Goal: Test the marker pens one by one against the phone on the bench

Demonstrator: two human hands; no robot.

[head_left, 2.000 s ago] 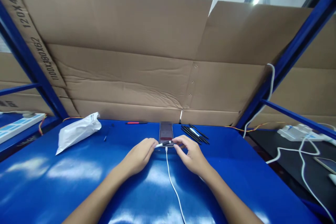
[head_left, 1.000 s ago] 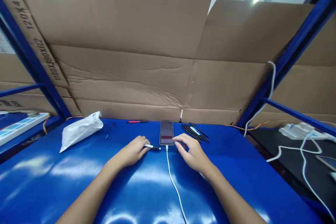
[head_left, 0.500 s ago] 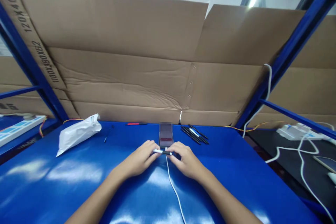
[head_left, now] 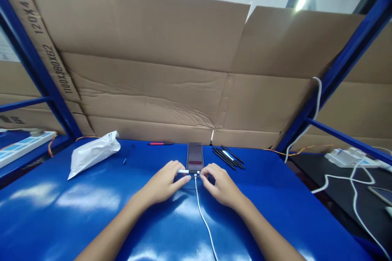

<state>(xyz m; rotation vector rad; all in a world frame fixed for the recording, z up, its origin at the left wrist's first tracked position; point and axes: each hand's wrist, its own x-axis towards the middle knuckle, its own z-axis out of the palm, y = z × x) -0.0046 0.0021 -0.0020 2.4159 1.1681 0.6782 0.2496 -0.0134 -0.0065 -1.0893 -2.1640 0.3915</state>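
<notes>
A dark smartphone [head_left: 194, 157] lies face up on the blue table [head_left: 92, 220], its screen blurred. A white cable [head_left: 201, 214] runs from its lower end towards me. Across that lower end lies a white-and-black stylus [head_left: 187, 171]. My left hand [head_left: 163, 183] has its fingers curled at the stylus's white end and seems to pinch it. My right hand [head_left: 220, 186] has its fingertips at the stylus's far end, beside the cable plug. Whether those fingertips grip the stylus is hard to tell.
Beyond the phone lie a bundle of black styluses [head_left: 228, 158], a red pen [head_left: 160, 143] and a thin dark stylus [head_left: 127, 155]. A white plastic bag [head_left: 93, 155] sits at left. Cardboard sheets [head_left: 153, 69] and blue shelf uprights [head_left: 337, 69] stand behind the table.
The stylus, held by my left hand alone one second ago, now lies across the phone's lower end between both hands. Since half a second ago, my hands have spread slightly apart.
</notes>
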